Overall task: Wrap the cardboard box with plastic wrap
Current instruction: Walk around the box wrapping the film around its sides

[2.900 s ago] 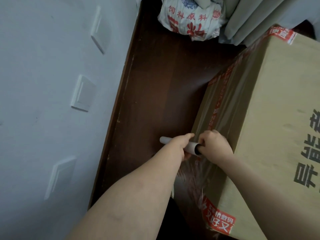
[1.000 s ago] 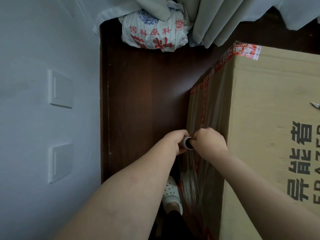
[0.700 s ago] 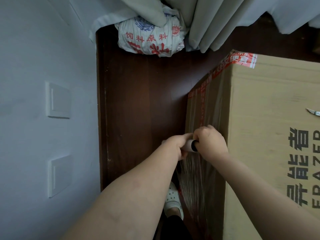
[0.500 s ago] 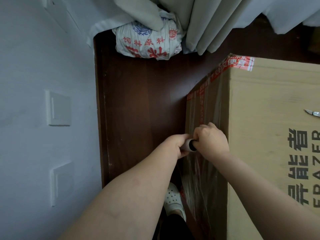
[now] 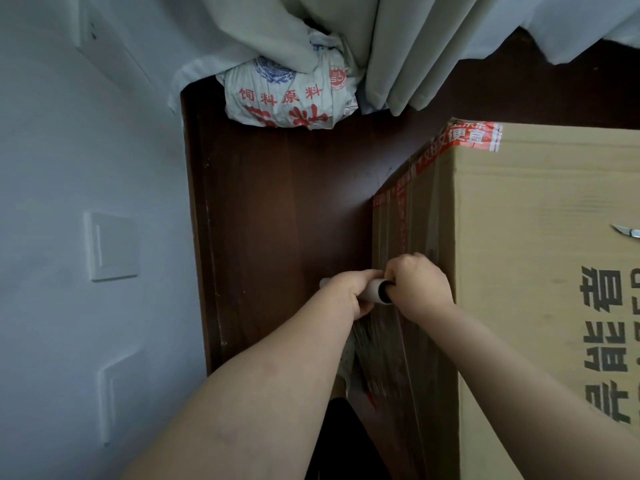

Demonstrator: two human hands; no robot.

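Fingers (image 5: 365,276) of the left hand (image 5: 346,294) are curled over the roll (image 5: 375,295), gripping it around the middle, so that one pale end sticks out past the knuckles toward the wall (image 5: 86,150). The right hand (image 5: 417,289) is closed in a fist on the other end, where the dark hollow of the core shows; whether a finger sits inside the core cannot be told. The roll lies crosswise, tight against the left side of the box (image 5: 540,289), about halfway along that side. Film (image 5: 377,344) runs from the roll back toward the person in a gathered, wrinkled band along the box's lower side, and glossy streaks of film also cover the side ahead of the hands. The box stands on the dark floor (image 5: 277,209), filling the right of the view, with black print on its top and red-and-white tape (image 5: 467,136) over its far corner. A small metal blade (image 5: 627,232) lies on the box's top at the right edge. A narrow strip of floor separates the box from the wall, which carries a white switch (image 5: 112,245). At the far end a printed sack (image 5: 287,98) sits under a pale curtain (image 5: 398,46). A white shoe (image 5: 346,362) shows just below the left wrist.
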